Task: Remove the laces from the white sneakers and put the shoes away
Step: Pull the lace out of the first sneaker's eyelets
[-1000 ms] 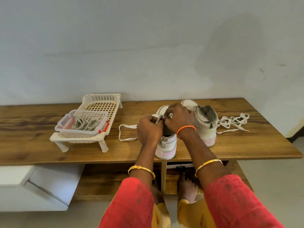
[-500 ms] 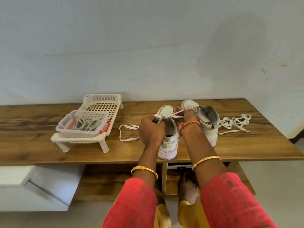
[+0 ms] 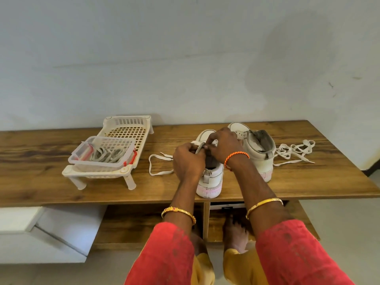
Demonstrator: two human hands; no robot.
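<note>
We see both hands working over the near sneaker point(image 3: 211, 177), which stands on the wooden counter point(image 3: 41, 182) with its heel toward us. The left hand point(image 3: 188, 163) has its grip closed, fingers curled and pinching the lace point(image 3: 159, 164) at the top of the shoe's opening. The right hand point(image 3: 223, 146) meets it just beside, its grip also curled tight on the same lace where it crosses the eyelets. To the left of the left grip, the loose part of that lace trails in a loop across the counter. Just right of the right grip stands the second sneaker point(image 3: 257, 153), and beyond it a loose lace point(image 3: 294, 152) lies in a tangle on the counter. Well off to the left of both grips sits a white plastic rack point(image 3: 127, 128) on short legs, with a clear box point(image 3: 102, 159) resting on its near end; the box holds pale coiled strips we cannot identify.
</note>
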